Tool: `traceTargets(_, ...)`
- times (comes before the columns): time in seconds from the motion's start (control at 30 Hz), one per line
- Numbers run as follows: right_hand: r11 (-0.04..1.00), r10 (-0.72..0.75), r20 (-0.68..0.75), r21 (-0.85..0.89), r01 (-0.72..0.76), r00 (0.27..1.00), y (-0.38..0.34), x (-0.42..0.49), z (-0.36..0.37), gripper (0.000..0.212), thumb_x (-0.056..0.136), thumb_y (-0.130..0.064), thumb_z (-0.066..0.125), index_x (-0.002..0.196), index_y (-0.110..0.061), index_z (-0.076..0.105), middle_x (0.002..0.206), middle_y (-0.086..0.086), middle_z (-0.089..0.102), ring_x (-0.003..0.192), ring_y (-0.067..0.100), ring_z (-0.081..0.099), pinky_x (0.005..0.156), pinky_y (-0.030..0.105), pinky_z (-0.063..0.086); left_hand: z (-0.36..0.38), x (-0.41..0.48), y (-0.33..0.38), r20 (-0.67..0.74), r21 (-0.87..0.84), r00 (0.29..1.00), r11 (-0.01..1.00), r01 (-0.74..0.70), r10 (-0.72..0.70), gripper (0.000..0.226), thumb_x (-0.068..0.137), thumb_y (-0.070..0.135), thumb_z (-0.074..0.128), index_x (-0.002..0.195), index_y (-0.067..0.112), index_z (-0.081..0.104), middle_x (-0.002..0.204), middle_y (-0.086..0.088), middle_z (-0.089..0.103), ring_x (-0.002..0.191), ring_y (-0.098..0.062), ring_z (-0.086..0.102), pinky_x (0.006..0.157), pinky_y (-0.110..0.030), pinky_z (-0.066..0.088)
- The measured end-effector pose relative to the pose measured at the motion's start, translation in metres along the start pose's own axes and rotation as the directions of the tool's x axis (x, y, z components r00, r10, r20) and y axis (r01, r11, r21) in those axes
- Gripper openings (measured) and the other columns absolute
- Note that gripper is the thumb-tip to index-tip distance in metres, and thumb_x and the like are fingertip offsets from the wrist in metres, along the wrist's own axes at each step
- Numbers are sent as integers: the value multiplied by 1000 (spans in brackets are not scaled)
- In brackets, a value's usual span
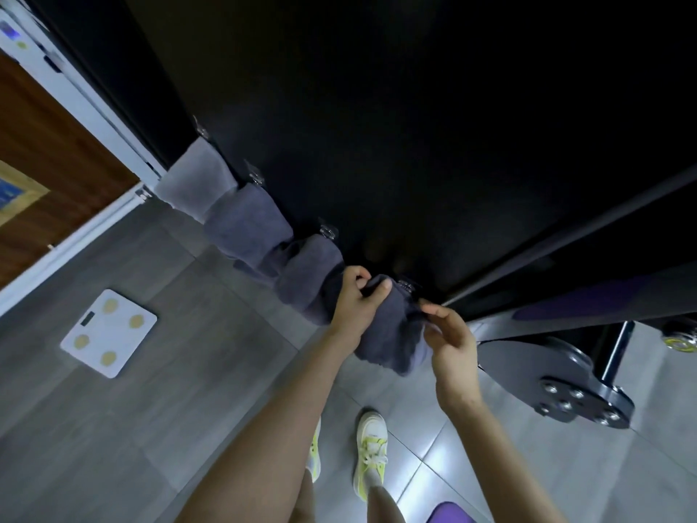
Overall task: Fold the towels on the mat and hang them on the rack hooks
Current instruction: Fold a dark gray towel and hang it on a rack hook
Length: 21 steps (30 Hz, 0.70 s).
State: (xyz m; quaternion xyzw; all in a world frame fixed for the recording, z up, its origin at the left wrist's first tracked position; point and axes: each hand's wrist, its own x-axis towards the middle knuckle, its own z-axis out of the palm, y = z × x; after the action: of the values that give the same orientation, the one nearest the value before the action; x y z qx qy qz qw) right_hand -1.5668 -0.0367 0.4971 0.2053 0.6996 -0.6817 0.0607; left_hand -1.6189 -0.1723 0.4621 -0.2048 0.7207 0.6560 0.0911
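Your left hand (360, 296) is clenched on the top fold of the dark towel (392, 334), thumb over the fabric, pressing it up toward the hook (405, 285) on the black wall (377, 107). Your right hand (450, 335) sits just right of the towel with fingers loosely curled; its fingertips (430, 309) pinch or touch the towel's right edge, though I cannot tell how firmly.

The towel hangs against the wall at the near end of the row, its long axis running from the hook down toward the floor (188, 371), with the folded end at the hook and the loose end pointing at your shoes (371, 451).

The risk lies at the hook. It is small and half hidden by fabric, so you may judge the towel caught when it only rests on the tip. If you let go with both hands at once, the bulk below could drag the fold off and drop it. Your right hand's tug on the edge could also pull the folds open, or nudge the neighbouring towel (309, 273), which touches this one.

Further left, 2 more towels (226, 205) hang on their own hooks. A white scale (109, 332) lies on the floor well to the left, and a purple mat (450, 514) shows at the near edge.
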Motion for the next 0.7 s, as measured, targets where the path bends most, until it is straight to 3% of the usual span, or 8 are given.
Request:
traceTargets(0.1, 986, -128, -123, -121, 114, 984, 8, -7, 7, 41, 74, -1, 40, 91, -30, 64, 106, 0, 63, 102, 11, 58, 88, 17, 44, 2, 5, -7, -33, 18, 999, 1000, -16, 16, 25, 85, 28, 65, 93, 18, 43, 82, 6, 53, 77, -7, 55, 68, -15, 43)
traceTargets(0.2, 957, -255, -168, -187, 223, 952, 20, -10, 18, 37, 79, -7, 44, 95, -34, 64, 108, -9, 61, 107, 8, 56, 92, 17, 42, 5, 11, -17, -52, 21, 997, 998, -53, 54, 24, 85, 29, 65, 84, 24, 42, 79, 1, 55, 76, -14, 57, 71, -23, 46)
traceTargets(0.3, 961, -211, -115, -205, 184, 971, 32, -4, 30, 29, 89, -16, 47, 111, -18, 66, 116, -17, 57, 115, 0, 51, 102, 20, 37, 7, 13, -22, -37, 14, 994, 995, -99, 99, 22, 87, 24, 62, 77, 26, 43, 74, 4, 54, 72, -10, 55, 71, -21, 45)
traceTargets(0.4, 974, -139, -101, -194, 118, 985, 39, 2, 38, 28, 97, -11, 46, 119, -14, 62, 120, -23, 50, 114, -11, 45, 108, 20, 33, 10, 15, -27, -22, 68, 994, 992, -106, 107, 19, 90, 25, 58, 74, 27, 48, 74, 5, 57, 74, -9, 56, 75, -23, 45)
traceTargets(0.47, 983, -125, -101, -148, 110, 987, 39, 2, 41, 28, 96, -14, 45, 120, -18, 60, 120, -21, 50, 116, -7, 45, 109, 25, 33, 11, 16, -31, -3, 67, 998, 996, -57, 58, 15, 90, 32, 58, 77, 23, 55, 79, 3, 63, 80, -11, 60, 79, -27, 47)
traceTargets(0.53, 991, -111, -94, -90, 102, 989, 37, 1, 43, 29, 92, -21, 43, 118, -24, 56, 120, -19, 51, 117, 0, 46, 109, 28, 33, 10, 15, -34, -30, 121, 995, 988, -96, 100, 21, 87, 39, 57, 77, 20, 60, 80, 3, 68, 81, -13, 64, 80, -28, 50)
traceTargets(0.63, 999, -40, -93, -8, 40, 995, 40, 3, 42, 27, 95, -18, 43, 118, -26, 54, 123, -10, 53, 119, 5, 48, 110, 37, 36, 5, 6, -25, -113, 293, 948, 922, -255, 298, 16, 89, 28, 60, 75, 22, 64, 77, 8, 67, 78, -9, 62, 75, -14, 44)
traceTargets(0.7, 998, 6, -92, 56, -1, 996, 41, 4, 41, 30, 95, -20, 43, 122, -22, 54, 127, -2, 54, 122, 12, 49, 110, 41, 36, 4, -3, -24, -87, 211, 960, 946, -245, 268, 10, 91, 21, 56, 88, 21, 66, 91, 6, 67, 90, -10, 61, 82, -12, 42)
